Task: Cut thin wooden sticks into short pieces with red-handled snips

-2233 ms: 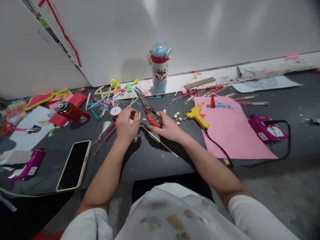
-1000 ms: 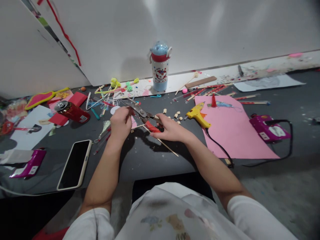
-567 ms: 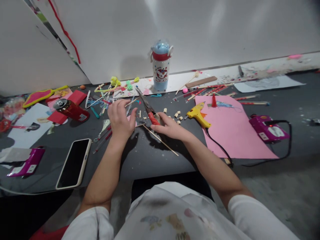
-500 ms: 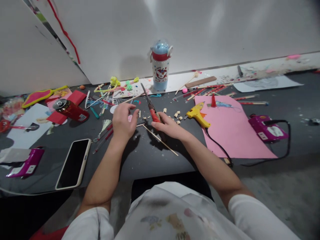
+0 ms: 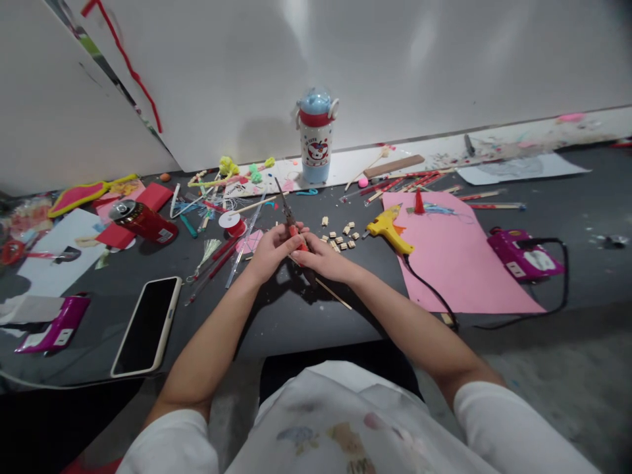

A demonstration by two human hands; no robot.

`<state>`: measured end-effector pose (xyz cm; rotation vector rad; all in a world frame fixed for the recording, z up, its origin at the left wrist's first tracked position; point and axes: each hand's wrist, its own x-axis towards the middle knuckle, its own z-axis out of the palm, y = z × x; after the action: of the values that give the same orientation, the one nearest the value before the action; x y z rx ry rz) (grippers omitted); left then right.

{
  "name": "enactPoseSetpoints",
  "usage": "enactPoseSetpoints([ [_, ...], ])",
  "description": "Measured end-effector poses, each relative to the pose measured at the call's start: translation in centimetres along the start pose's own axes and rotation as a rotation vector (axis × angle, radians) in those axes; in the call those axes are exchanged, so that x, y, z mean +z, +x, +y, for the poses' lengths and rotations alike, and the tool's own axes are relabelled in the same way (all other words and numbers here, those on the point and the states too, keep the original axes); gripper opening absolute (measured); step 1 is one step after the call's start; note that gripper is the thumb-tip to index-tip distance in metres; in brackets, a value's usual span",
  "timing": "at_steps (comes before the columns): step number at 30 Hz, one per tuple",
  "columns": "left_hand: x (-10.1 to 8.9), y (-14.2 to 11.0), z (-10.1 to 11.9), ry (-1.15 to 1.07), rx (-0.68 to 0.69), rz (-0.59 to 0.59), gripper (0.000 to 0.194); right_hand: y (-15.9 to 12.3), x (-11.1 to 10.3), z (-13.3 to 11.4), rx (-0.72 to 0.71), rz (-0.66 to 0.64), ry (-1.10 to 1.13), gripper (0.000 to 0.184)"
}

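Red-handled pliers (image 5: 293,231), fingers of left hand (image 5: 269,255) and right hand (image 5: 326,258) gripping them, bottle (image 5: 316,139) beyond (printed "SO CUTE")

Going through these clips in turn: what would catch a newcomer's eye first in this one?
Probably the blue-topped bottle, upright against the pale wall at the back centre. Next, the yellow glue gun on the left part of the pink sheet, right of the hands. Then the red-handled cutting tool at the centre, with the left hand and right hand closed around its handles.
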<state>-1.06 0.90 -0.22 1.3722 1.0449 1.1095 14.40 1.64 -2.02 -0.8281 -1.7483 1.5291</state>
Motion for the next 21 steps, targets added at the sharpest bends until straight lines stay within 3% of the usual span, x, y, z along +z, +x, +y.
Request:
enactPoseSetpoints([
  [21, 0.12, -0.07, -0.1, 0.0, 0.034, 0.015, 0.049, -0.19, -0.02, -0.36, -0.04, -0.004, -0.089, 0.032],
])
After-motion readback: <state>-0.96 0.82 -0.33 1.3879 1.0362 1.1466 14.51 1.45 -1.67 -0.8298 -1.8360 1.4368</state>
